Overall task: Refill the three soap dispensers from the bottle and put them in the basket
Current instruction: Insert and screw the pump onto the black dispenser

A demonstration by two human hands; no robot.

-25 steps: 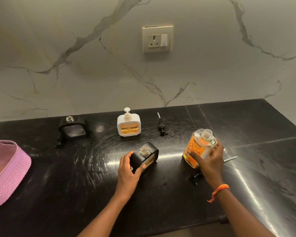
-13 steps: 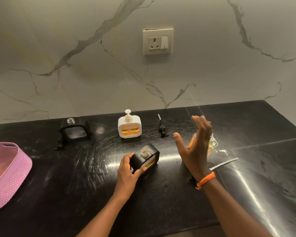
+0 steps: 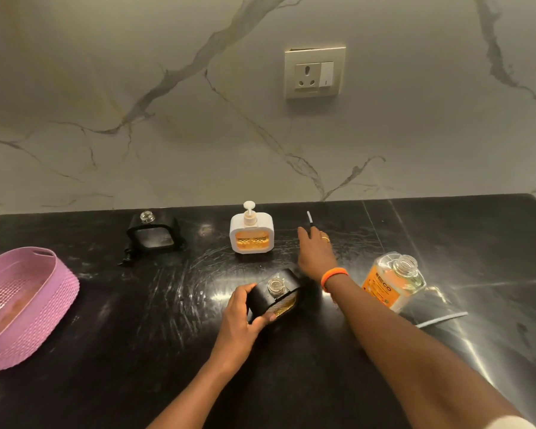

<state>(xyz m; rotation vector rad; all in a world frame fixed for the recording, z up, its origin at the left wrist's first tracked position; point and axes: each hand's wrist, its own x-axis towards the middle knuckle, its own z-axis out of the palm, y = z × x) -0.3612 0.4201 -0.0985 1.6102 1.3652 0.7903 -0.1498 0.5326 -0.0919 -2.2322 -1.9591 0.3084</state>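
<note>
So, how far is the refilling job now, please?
Looks done: the white dispenser is pump-capped and shows soap. In hand: the left hand grips the near black dispenser, open-necked with soap inside; the right hand reaches at a loose pump. Left: the far black dispenser looks empty, and the basket holds none.

Near black dispenser (image 3: 276, 294) sits uncapped, amber soap showing in its window, gripped by the left hand (image 3: 240, 317). Far black dispenser (image 3: 153, 233) stands open-necked, window dark. White dispenser (image 3: 251, 232) is upright, pump on, amber inside. Clear refill bottle (image 3: 392, 281), orange label, capless, stands right. Pink basket (image 3: 22, 305) waits far left.
</note>
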